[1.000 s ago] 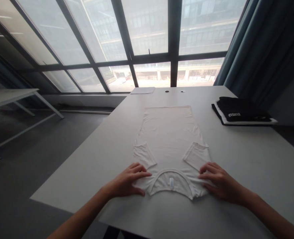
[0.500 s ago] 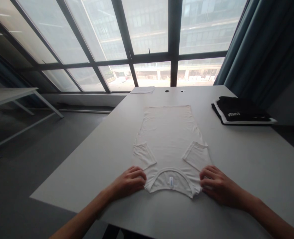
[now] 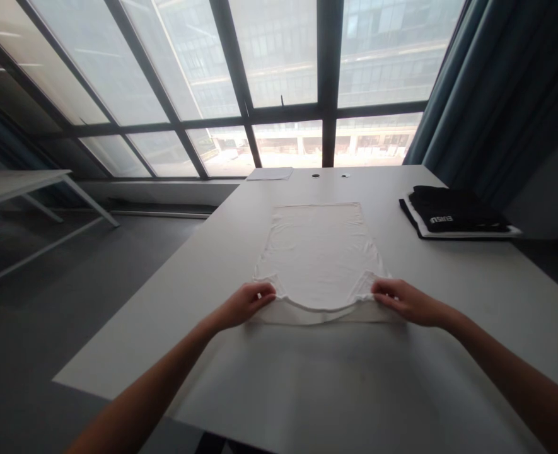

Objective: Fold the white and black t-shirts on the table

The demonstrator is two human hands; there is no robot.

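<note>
A white T-shirt [image 3: 319,252] lies on the white table, its hem toward the window and its sleeves tucked inward. My left hand [image 3: 248,302] pinches the shirt's near end at the left, thumb and fingers closed on the cloth. At the right, my right hand [image 3: 404,301] grips the same end in a like pinch. Between the hands the near end is lifted and sags in a curve, with a layer of the shirt showing beneath it. The collar label is out of sight.
The white table [image 3: 184,340] reaches to the window. Folded dark and white clothes [image 3: 453,211] are stacked at the right. A paper sheet [image 3: 270,174] lies at the far edge. Another table [image 3: 18,183] stands at the left, and a blue curtain [image 3: 468,113] hangs at the right.
Both hands have moved away from me toward the window, lifting the shirt's collar end and folding it over. The neck opening and label no longer show.
</note>
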